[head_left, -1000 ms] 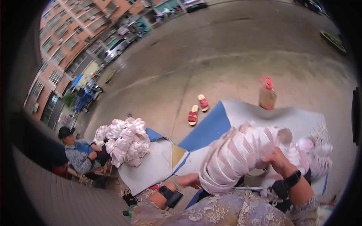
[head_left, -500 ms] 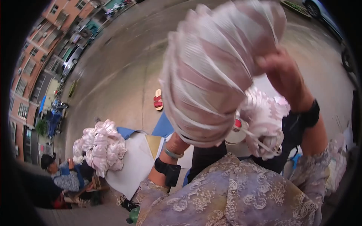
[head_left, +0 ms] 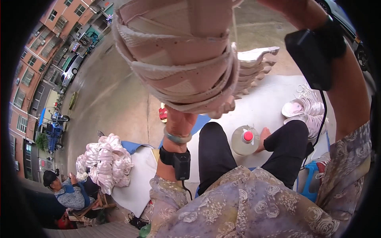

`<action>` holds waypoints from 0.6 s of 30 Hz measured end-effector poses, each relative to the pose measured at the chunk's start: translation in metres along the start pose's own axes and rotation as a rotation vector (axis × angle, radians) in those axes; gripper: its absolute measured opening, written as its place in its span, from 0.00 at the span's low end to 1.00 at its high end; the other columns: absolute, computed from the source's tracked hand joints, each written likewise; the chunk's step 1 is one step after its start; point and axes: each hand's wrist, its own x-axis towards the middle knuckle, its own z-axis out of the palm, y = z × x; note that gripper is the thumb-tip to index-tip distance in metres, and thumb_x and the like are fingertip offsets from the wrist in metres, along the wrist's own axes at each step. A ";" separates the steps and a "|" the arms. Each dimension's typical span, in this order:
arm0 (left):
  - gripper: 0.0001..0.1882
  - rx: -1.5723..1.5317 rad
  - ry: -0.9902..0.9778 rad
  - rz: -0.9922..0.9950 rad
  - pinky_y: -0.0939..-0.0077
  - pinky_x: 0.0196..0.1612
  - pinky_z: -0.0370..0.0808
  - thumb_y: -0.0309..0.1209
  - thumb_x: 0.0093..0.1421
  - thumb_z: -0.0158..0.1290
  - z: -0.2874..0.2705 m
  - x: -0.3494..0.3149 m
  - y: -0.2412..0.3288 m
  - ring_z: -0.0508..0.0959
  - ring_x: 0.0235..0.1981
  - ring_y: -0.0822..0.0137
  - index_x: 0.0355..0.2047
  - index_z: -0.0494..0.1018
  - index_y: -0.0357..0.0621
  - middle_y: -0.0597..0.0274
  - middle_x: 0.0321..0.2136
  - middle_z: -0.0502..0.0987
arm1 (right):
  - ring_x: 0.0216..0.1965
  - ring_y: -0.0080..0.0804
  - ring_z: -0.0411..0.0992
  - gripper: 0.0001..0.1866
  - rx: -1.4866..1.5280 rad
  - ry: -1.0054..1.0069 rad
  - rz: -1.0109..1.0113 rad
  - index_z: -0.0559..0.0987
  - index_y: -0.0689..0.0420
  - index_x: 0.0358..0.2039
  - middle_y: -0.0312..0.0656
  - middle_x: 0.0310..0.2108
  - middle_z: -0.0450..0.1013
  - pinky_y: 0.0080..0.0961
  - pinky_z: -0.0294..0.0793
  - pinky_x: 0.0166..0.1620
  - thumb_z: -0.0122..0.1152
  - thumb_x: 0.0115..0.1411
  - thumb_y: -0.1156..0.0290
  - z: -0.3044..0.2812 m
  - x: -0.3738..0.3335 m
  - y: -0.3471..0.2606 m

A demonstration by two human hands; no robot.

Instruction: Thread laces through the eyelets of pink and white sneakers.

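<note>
A thick bundle of nested pink-and-white fabric pieces [head_left: 178, 59], wrapped round with pale strips, is held up in front of me and fills the top middle. My left hand [head_left: 181, 121] grips its lower end from below, its fingers partly hidden by the bundle. My right arm reaches up past the bundle's right side; the top edge cuts off my right hand [head_left: 291, 8], and its fingers do not show. Behind the bundle, a row of stacked pale pieces [head_left: 256, 69] fans out to the right.
A clear bottle with a red cap [head_left: 248, 136] stands between my knees on a white sheet [head_left: 274, 93]. Pink-white shoe-like pieces [head_left: 307, 111] lie to the right, above a blue plastic stool [head_left: 311, 180]. At left are another heap of bundles [head_left: 107, 162] and a seated person [head_left: 71, 190].
The bundle has come closer and shifted left and up. My right hand has risen to the top edge. The bottle and the sheet behind now show more fully.
</note>
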 end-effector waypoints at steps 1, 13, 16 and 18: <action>0.45 -0.014 0.063 0.030 0.59 0.58 0.61 0.58 0.45 0.53 -0.008 0.002 0.005 0.61 0.57 0.60 0.58 0.52 0.52 0.64 0.56 0.59 | 0.35 0.27 0.71 0.13 0.005 0.000 -0.003 0.72 0.62 0.39 0.41 0.36 0.72 0.23 0.72 0.38 0.49 0.57 0.67 0.000 0.002 0.005; 0.42 0.122 0.330 -0.091 0.57 0.57 0.60 0.55 0.48 0.53 -0.140 -0.085 -0.012 0.61 0.56 0.57 0.58 0.53 0.47 0.60 0.56 0.59 | 0.39 0.31 0.72 0.16 0.599 0.342 0.681 0.74 0.58 0.38 0.41 0.35 0.74 0.31 0.69 0.47 0.53 0.53 0.61 0.021 -0.087 0.154; 0.45 0.049 0.463 -0.141 0.62 0.56 0.62 0.53 0.44 0.58 -0.147 -0.135 -0.037 0.65 0.53 0.60 0.57 0.55 0.42 0.59 0.54 0.63 | 0.40 0.33 0.71 0.16 0.745 0.312 0.842 0.73 0.58 0.38 0.42 0.37 0.73 0.33 0.69 0.47 0.54 0.52 0.61 0.049 -0.133 0.180; 0.40 -0.028 0.568 -0.161 0.63 0.55 0.64 0.52 0.47 0.56 -0.148 -0.152 -0.052 0.67 0.52 0.60 0.55 0.58 0.43 0.59 0.51 0.66 | 0.41 0.35 0.71 0.16 0.776 0.392 0.919 0.73 0.58 0.39 0.42 0.38 0.72 0.34 0.68 0.48 0.54 0.52 0.62 0.062 -0.164 0.188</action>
